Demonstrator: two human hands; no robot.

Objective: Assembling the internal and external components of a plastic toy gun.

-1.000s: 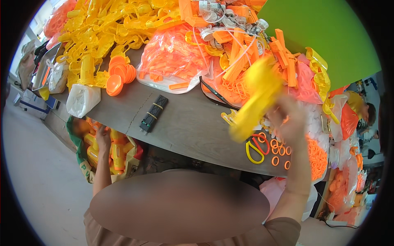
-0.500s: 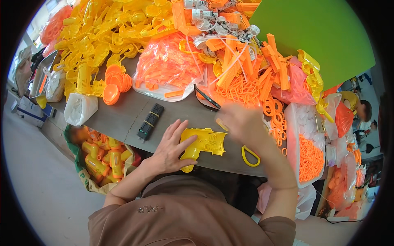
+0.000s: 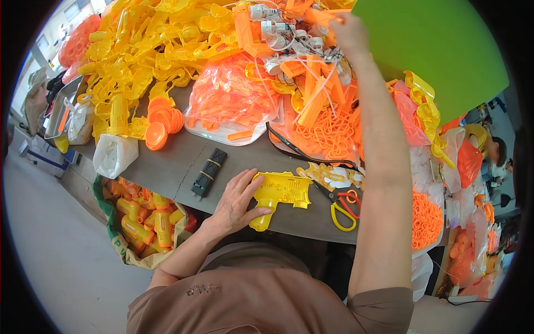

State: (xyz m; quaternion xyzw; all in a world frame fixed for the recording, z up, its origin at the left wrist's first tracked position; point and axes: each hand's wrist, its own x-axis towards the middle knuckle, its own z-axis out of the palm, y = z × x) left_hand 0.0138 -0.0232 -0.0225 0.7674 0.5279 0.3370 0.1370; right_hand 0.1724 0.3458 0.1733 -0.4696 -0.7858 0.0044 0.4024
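Near the table's front edge lies a yellow half-shell of a toy gun [image 3: 286, 188], hollow side up, its handle toward me. My left hand [image 3: 236, 201] grips it by the handle end, fingers over the back edge and thumb across the handle. Stretched far forward, my right hand [image 3: 351, 36] is closed at an orange plastic part [image 3: 321, 18] in the heap of orange parts with white motors and wires [image 3: 283, 34]; its fingertips are partly hidden. Scissors [image 3: 342, 216] with yellow and red handles lie right of the half-shell, beside small white and yellowish pieces [image 3: 334, 177].
A black battery-like block [image 3: 209, 172] with bands lies left of my left hand. Yellow shells [image 3: 144, 50] pile up at the far left. Behind stand a bag of orange pieces [image 3: 228, 103] and a green panel [image 3: 434, 50]. A sack of yellow-orange toys [image 3: 130, 253] stands below.
My right hand has moved from above the scissors area forward to the far heap, uncovering the scissors and small pieces. My left hand still holds the half-shell.
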